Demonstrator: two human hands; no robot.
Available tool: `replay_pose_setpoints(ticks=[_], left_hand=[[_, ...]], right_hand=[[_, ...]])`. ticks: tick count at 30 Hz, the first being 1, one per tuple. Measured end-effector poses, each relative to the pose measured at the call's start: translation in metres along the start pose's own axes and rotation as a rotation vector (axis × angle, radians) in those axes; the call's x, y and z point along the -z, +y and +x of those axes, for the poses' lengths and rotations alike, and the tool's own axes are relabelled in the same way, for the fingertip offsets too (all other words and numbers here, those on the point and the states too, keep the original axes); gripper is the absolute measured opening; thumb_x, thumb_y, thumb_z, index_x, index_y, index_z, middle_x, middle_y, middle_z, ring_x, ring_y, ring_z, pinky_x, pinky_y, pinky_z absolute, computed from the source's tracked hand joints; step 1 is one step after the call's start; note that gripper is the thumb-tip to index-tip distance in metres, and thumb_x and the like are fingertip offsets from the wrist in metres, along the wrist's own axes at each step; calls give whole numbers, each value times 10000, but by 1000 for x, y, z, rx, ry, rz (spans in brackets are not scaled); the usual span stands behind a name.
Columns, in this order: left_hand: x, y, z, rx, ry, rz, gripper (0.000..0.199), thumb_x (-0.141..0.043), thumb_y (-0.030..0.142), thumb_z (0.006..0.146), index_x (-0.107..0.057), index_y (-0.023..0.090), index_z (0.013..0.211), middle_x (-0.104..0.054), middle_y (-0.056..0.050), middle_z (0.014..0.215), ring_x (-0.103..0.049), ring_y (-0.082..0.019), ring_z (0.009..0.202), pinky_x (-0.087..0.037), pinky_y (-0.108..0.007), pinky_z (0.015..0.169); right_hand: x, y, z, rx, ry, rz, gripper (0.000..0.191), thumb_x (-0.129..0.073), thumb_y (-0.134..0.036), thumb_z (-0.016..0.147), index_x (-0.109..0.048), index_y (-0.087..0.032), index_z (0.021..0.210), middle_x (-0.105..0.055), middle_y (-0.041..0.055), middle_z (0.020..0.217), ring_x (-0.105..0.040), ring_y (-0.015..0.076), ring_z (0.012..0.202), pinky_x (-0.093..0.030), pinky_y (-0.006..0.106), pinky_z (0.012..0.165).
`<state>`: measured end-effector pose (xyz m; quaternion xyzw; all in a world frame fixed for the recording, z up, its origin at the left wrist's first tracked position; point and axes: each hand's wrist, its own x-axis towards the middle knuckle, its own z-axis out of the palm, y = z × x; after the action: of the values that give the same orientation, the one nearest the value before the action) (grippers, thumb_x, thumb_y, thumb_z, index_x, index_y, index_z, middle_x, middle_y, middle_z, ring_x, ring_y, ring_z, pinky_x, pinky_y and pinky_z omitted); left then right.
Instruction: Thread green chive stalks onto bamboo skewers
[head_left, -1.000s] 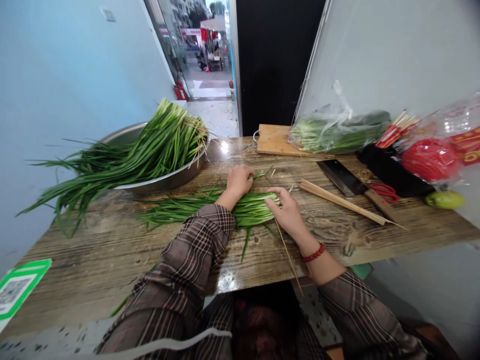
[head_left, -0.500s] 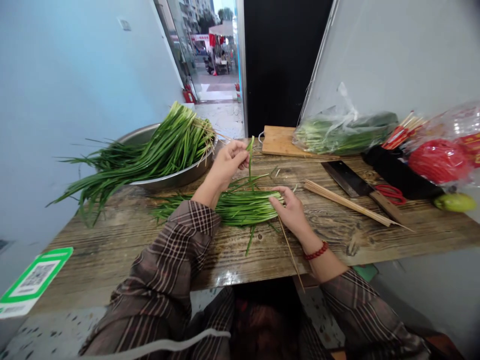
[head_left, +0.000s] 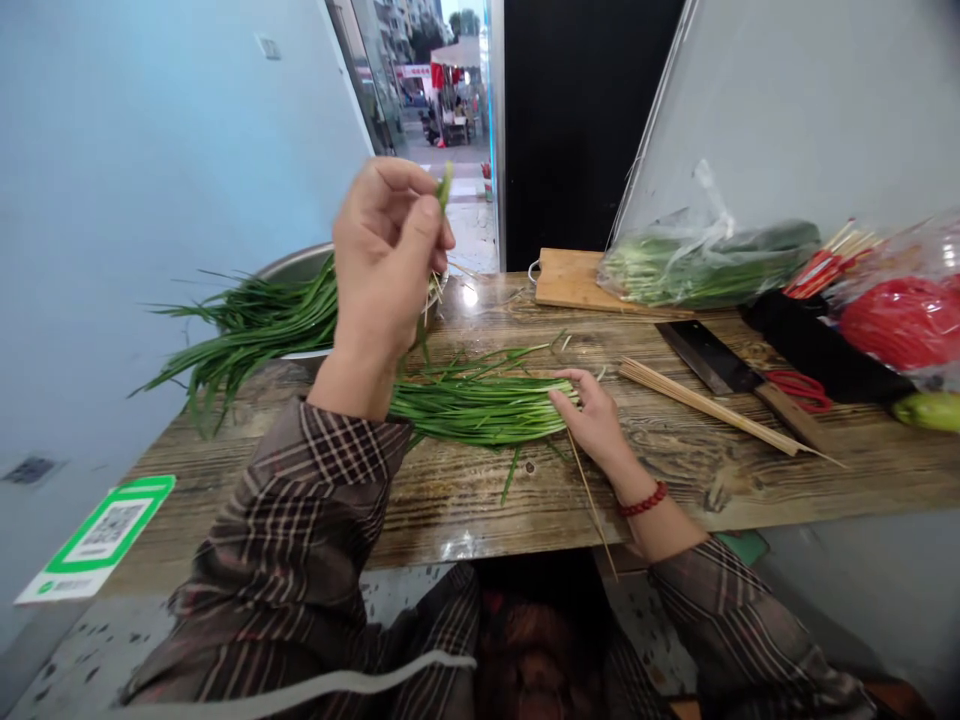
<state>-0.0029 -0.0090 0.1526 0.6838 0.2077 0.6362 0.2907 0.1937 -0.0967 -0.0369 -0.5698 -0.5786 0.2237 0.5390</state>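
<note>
My left hand (head_left: pixel 390 265) is raised above the table, pinching a green chive stalk (head_left: pixel 445 187) between thumb and fingers. Below it, a bunch of garlic chives (head_left: pixel 480 412) lies across the wooden table. My right hand (head_left: pixel 592 418) is closed around the pale ends of that bunch at its right side. From under this hand a thin bamboo skewer (head_left: pixel 592 505) slants down past the table's front edge; whether the fingers grip it is hidden. Behind my left hand, more chives (head_left: pixel 277 318) hang over the rim of a metal basin (head_left: pixel 296 262).
Bamboo skewers (head_left: pixel 709 408) and a cleaver (head_left: pixel 716 360) lie to the right. Further back are a cutting board (head_left: pixel 566 278), bagged greens (head_left: pixel 705 262) and a red bundle (head_left: pixel 904 322). A green-edged QR card (head_left: pixel 105 535) lies at the table's left front.
My left hand has risen and moved left with the chive stalk, now covering part of the basin. My right hand stays on the bunch. The view has shifted slightly.
</note>
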Motion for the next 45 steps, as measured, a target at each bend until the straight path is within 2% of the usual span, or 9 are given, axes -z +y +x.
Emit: replay_pose_setpoints(ticks=[2, 5, 8, 10, 21, 25, 30, 39, 45], left_hand=[[-3, -14, -11, -3, -92, 173, 81, -635, 231, 831, -575, 182, 855, -543, 35, 666, -491, -83, 602, -390, -217, 587], [-13, -44, -39, 181, -327, 336, 47, -603, 194, 793, -606, 150, 778, -564, 21, 659, -493, -99, 625, -386, -233, 621], [-25, -71, -69, 347, -499, 302, 46, -581, 175, 761, -606, 142, 740, -576, 15, 658, -498, -101, 629, -381, -233, 629], [-32, -81, -82, 406, -535, 236, 68, -584, 205, 755, -608, 142, 742, -582, 12, 666, -504, -105, 640, -382, -233, 633], [-42, -89, -103, 642, -506, -17, 164, -638, 281, 748, -672, 121, 763, -632, -2, 678, -533, -99, 634, -399, -230, 638], [-44, -95, -107, 645, -474, -38, 164, -663, 279, 723, -680, 117, 743, -633, -3, 659, -531, -98, 619, -394, -228, 618], [-44, -101, -108, 633, -422, 26, 130, -646, 221, 727, -703, 122, 790, -641, -1, 668, -537, -101, 622, -407, -229, 617], [-45, -100, -105, 475, -453, 84, 86, -658, 172, 722, -685, 130, 652, -650, -45, 785, -585, -132, 750, -453, -267, 738], [-45, -99, -106, 564, -482, 41, 120, -628, 222, 750, -683, 122, 712, -633, -12, 679, -535, -110, 650, -404, -237, 638]], right_hand=[[0, -2, -1, 8, -2, 24, 273, -581, -372, 831, -588, -205, 1047, -646, 36, 920, -588, 178, 808, -467, 311, 748], [0, -5, -2, 35, -13, 44, 263, -586, -365, 833, -584, -209, 1044, -649, 35, 918, -603, 179, 809, -481, 317, 752], [-1, -8, -4, 54, -31, 93, 254, -581, -357, 842, -574, -216, 1053, -659, 40, 946, -625, 183, 842, -495, 327, 779], [-1, -10, -4, 57, -39, 127, 251, -576, -352, 846, -567, -219, 1058, -666, 45, 971, -635, 189, 890, -500, 332, 810], [1, -8, -3, 46, -38, 106, 253, -572, -335, 857, -579, -214, 1079, -669, 70, 1068, -628, 206, 994, -487, 372, 912], [1, -5, -3, 18, -36, 73, 309, -582, -356, 852, -583, -207, 1123, -672, 79, 1095, -630, 212, 997, -485, 384, 918], [1, -4, -3, 24, -51, 76, 275, -577, -360, 860, -613, -209, 1086, -690, 74, 1073, -643, 209, 975, -493, 373, 899], [2, -5, -2, 48, -32, 30, 263, -582, -361, 854, -625, -210, 1065, -696, 68, 1037, -643, 211, 958, -486, 371, 888], [2, -7, -3, 43, -39, 18, 263, -582, -358, 854, -630, -208, 1064, -699, 66, 1031, -644, 210, 942, -489, 363, 873]])
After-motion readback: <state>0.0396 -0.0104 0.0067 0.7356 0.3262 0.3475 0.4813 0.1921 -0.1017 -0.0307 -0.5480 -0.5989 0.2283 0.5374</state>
